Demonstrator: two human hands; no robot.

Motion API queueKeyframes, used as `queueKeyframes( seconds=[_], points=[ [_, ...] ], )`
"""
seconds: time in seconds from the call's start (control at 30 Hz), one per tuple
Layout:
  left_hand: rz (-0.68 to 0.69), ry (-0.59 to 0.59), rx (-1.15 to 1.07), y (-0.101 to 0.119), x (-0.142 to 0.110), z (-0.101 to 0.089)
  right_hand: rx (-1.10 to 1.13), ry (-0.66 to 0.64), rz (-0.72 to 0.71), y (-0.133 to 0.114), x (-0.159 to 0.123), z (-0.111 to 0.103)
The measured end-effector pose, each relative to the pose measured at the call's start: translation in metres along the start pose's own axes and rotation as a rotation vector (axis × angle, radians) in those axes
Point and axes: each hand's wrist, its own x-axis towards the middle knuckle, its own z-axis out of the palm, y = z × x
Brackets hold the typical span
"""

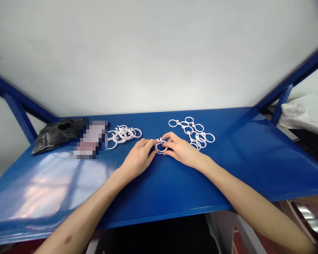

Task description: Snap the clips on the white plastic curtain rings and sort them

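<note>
Left hand (139,157) and right hand (182,149) both pinching white ring (161,152), mid-frame. Ring pile (125,133) centre-left, ring cluster (200,135) right of centre.

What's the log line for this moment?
Left hand: fingertips on white rings | right hand: likewise | blue table: ring pile left, spread-out rings right

Plain blue is recorded for the desk (169,190), broken toward its front left corner by a whitish, pink-tinged reflection (45,194) crossed by darker bands. Uniform white is noted for the central rings (161,152), the left cluster (124,133) and the right cluster (199,137). Black is seen on the bag (54,135) at the back left corner, pale grey on the wall (159,56) beyond the back edge.
</note>
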Motion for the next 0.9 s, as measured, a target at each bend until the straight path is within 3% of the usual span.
queueKeyframes(
  seconds=[0.27,0.53,0.77,0.9],
  points=[
    [0.002,-0.047,-0.045,-0.002,0.0,-0.002,-0.073,-0.011,-0.001,-0.008,0.0,0.0],
    [-0.048,0.0,0.021,0.0,-0.002,0.009,-0.145,0.03,-0.011,-0.017,-0.001,-0.003],
    [0.045,0.012,0.105,0.003,-0.001,0.002,-0.289,-0.005,-0.065,-0.014,0.002,0.001],
    [0.229,-0.034,0.137,0.0,-0.001,-0.001,-0.387,-0.062,-0.176,-0.009,0.0,0.004]
  ],
)
